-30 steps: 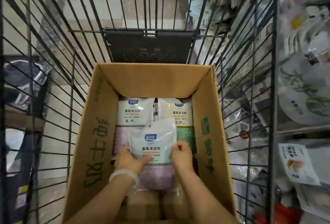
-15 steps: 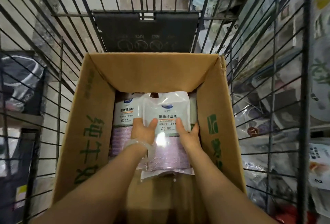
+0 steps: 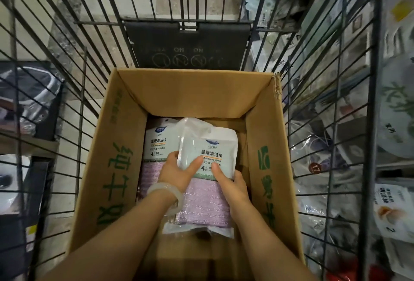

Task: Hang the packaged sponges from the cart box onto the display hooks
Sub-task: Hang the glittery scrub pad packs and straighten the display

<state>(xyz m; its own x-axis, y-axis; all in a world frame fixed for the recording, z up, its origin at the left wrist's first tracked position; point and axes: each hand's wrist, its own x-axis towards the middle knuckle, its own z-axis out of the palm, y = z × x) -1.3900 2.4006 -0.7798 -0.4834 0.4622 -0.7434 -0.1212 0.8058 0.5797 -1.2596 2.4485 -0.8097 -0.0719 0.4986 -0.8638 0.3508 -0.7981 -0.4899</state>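
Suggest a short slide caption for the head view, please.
Both hands, left hand and right hand, grip a sponge pack over the cardboard box in a wire cart.

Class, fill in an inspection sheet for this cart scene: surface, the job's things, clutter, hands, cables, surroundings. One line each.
Surface: cardboard box with green print, standing in a wire cart.
Job's things: held sponge pack, raised inside the box; a second sponge pack lies beneath, to its left.
Clutter: nothing seen.
Hands: left hand and right hand each have a grip on the held pack's sides, thumbs on its front; a pale bangle on the left wrist.
Cables: nothing seen.
Surroundings: packaged goods on shelving right of the cart; display hooks not discernible.
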